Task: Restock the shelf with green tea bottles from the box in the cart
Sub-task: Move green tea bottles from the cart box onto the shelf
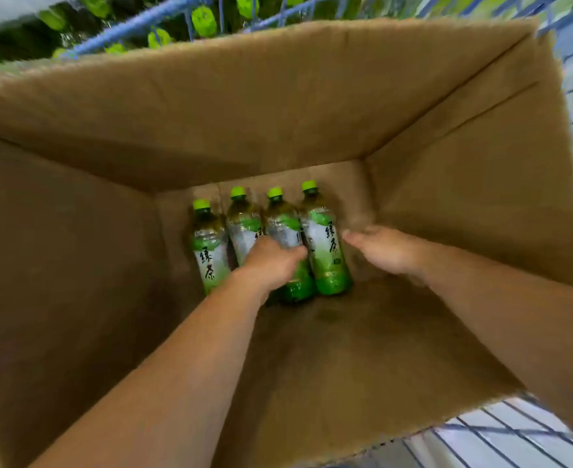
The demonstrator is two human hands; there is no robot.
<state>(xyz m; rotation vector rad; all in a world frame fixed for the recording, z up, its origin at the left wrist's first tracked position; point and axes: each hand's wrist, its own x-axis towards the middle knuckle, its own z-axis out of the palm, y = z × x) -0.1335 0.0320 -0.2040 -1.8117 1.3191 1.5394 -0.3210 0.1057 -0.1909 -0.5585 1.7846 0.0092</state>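
While left hand [271,265] curls fingers round bottle [283,228] | right hand [379,248] fingers straight

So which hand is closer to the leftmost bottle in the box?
Left. The left hand lies on the middle bottles beside the leftmost bottle; the right hand is past the rightmost bottle.

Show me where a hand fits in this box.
Bare box floor between the bottles and the near rim; a strip between the rightmost bottle and right wall, by the right hand. Crowded: four bottles abreast, left hand on the middle two.
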